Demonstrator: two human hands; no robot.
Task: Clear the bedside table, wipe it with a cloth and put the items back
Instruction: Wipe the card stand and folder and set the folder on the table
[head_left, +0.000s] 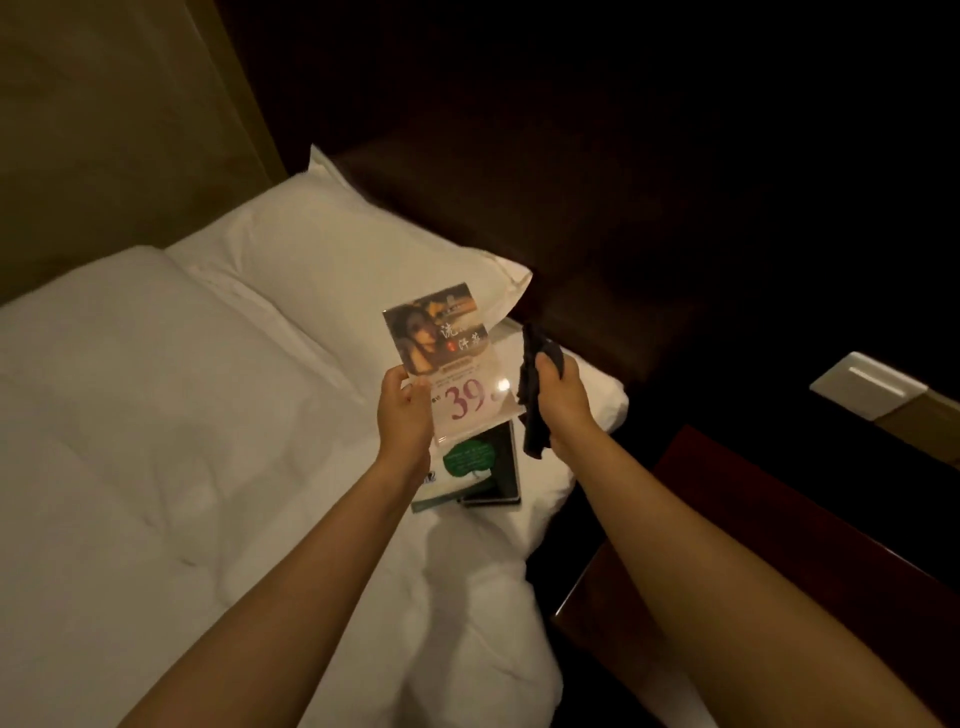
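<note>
My left hand (404, 413) holds a clear acrylic sign stand (452, 358) by its left edge, above the bed. The sign shows a picture on top and a large red "39" below. My right hand (563, 400) grips a dark cloth (535, 384) just to the right of the sign, the cloth hanging down past my fist. Under the sign, on the white duvet, lie a dark framed card (501, 467) and a card with a green leaf shape (465, 457). The dark wooden bedside table (769, 525) is at the lower right, partly behind my right forearm.
A white pillow (337, 249) lies at the head of the white bed (156, 415). A dark padded headboard (571, 208) rises behind it. A white wall switch panel (867, 392) sits at the right, above the table.
</note>
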